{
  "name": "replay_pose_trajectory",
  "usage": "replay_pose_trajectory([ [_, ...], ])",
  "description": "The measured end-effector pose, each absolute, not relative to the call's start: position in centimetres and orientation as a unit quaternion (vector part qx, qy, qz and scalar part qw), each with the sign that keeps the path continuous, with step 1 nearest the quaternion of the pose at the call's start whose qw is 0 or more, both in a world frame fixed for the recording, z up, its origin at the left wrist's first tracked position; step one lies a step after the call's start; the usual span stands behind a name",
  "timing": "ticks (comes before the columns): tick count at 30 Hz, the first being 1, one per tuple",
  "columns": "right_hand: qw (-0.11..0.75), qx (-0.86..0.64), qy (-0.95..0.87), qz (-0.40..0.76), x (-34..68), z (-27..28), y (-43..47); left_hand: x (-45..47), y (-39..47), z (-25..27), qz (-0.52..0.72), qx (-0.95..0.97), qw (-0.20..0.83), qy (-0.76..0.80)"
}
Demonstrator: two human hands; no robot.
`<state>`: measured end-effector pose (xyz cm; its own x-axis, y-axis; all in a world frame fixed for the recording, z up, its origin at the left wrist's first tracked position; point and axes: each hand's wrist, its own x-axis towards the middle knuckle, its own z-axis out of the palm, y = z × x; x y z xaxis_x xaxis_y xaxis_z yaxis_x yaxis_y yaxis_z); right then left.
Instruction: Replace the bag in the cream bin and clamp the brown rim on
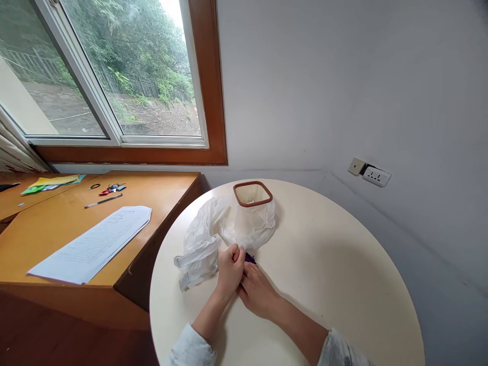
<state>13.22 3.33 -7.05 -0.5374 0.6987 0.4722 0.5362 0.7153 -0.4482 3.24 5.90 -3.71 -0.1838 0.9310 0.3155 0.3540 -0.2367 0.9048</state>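
Pinching small purple thing [249,258] between left hand [230,268] and right hand [256,291], both together mid-table beside plastic bag [213,236]; best kept low, grip firm, bag clear of fingers

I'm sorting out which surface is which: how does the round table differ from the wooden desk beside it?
The round table is cream and circular; the wooden desk is orange-brown with straight edges. The table bears a clear plastic bag and a small brown-rimmed bin, and both hands, left hand and right hand, rest on it; the desk holds printed sheets, a pen and coloured papers. Both have smooth flat tops.
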Motion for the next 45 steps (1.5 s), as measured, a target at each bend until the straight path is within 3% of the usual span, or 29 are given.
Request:
replay_pose_trajectory([
  [21, 0.419, -0.411, -0.802, 0.110, 15.1, -6.9, 3.1, 4.0, 5.5, -4.5, 0.516, 0.582, 0.252, 0.575],
  [45, 0.438, -0.405, -0.796, 0.105, 15.4, -7.0, 3.3, 3.7, 5.8, -5.4, 0.520, 0.590, 0.244, 0.568],
])
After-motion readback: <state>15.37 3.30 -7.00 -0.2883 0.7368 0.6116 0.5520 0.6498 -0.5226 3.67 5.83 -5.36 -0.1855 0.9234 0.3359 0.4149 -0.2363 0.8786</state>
